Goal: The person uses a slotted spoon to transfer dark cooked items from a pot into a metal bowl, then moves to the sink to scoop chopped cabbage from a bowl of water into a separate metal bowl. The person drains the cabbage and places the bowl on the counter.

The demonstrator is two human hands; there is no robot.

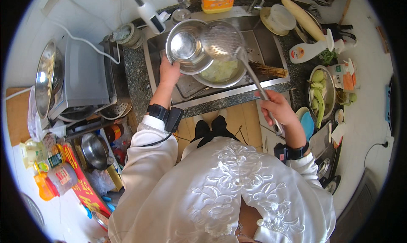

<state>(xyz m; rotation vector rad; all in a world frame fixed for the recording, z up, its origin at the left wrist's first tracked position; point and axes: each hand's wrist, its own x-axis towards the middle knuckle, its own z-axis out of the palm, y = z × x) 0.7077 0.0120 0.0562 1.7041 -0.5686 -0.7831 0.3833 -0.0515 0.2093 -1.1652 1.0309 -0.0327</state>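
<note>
My left hand (170, 71) grips the rim of a shiny metal bowl (184, 47), tilted over the sink (264, 48). My right hand (276, 106) is closed around the long handle of a metal skimmer (221, 41). The skimmer's perforated head overlaps the right side of the tilted bowl. Below them, a second metal basin (233, 82) stands in the sink with pale green cut vegetable pieces (219, 71) in it. Part of this basin is hidden by the skimmer and the upper bowl. A straw pot brush (270, 70) lies in the sink to its right.
A faucet (152, 18) rises behind the sink, near a yellow tub (218, 0). On the right counter are a spray bottle (310, 50), a white radish (300, 17) and a bowl of green vegetables (321, 93). A grey countertop appliance (86, 74) stands left.
</note>
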